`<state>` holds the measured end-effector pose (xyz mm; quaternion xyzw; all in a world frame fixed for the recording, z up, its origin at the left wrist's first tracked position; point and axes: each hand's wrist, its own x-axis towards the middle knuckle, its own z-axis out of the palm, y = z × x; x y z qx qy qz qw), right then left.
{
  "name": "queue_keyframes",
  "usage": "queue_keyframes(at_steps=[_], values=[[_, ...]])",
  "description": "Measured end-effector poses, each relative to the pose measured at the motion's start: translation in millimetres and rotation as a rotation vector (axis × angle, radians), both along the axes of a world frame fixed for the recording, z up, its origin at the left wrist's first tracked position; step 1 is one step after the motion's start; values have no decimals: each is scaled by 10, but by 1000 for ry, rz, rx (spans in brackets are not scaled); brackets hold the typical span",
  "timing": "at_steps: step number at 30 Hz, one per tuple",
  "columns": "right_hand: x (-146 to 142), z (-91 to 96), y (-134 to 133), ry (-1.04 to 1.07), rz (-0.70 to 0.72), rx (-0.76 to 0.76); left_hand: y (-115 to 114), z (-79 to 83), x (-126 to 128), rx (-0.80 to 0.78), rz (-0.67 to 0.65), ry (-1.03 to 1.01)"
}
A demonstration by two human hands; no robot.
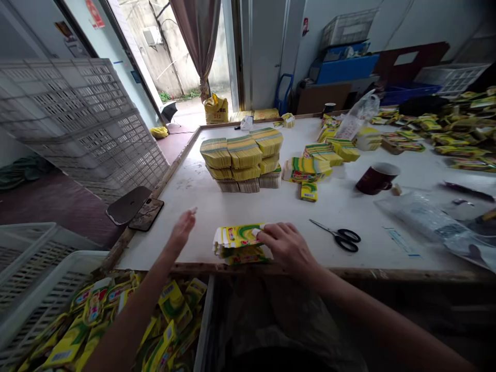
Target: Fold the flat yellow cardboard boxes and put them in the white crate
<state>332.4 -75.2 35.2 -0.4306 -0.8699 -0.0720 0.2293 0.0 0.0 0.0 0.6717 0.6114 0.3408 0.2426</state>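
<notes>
At the table's near edge, my right hand (289, 248) grips the right end of a yellow-and-green printed carton (238, 236), flattened or partly folded. Its thumb, with a white covering on the tip, presses on the top face. A second yellow printed layer shows beneath, its form partly hidden. My left hand (183, 229) hovers to the left, apart from the cartons, fingers stretched out and slightly blurred, with a white tip showing. Behind them stand neat stacked bundles of yellow cartons (242, 152). Black-handled scissors (341, 237) lie right of my right hand.
Below left, a white plastic crate (209, 315) holds loose yellow cartons. A phone (147, 214) lies at the table's left edge. A dark mug (375, 178), a clear plastic bag (430, 222) and more carton bundles (310, 168) occupy the right. Stacked white crates (85, 124) stand left.
</notes>
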Motion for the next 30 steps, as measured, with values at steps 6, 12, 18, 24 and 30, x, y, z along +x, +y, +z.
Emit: queue_keyframes(at_steps=[6,12,18,24,30], values=[[-44,-201,-225,-44,32,-175,-686,97,770,-12,-387,19],[108,-151,-183,96,86,-299,-821,35,930,73,-339,314],[266,-379,-140,539,-160,-467,-889,-93,937,103,-155,162],[79,-496,-25,693,-203,-548,-937,-240,1229,94,-18,34],[122,-440,123,629,-190,-499,-926,-215,1257,125,23,134]])
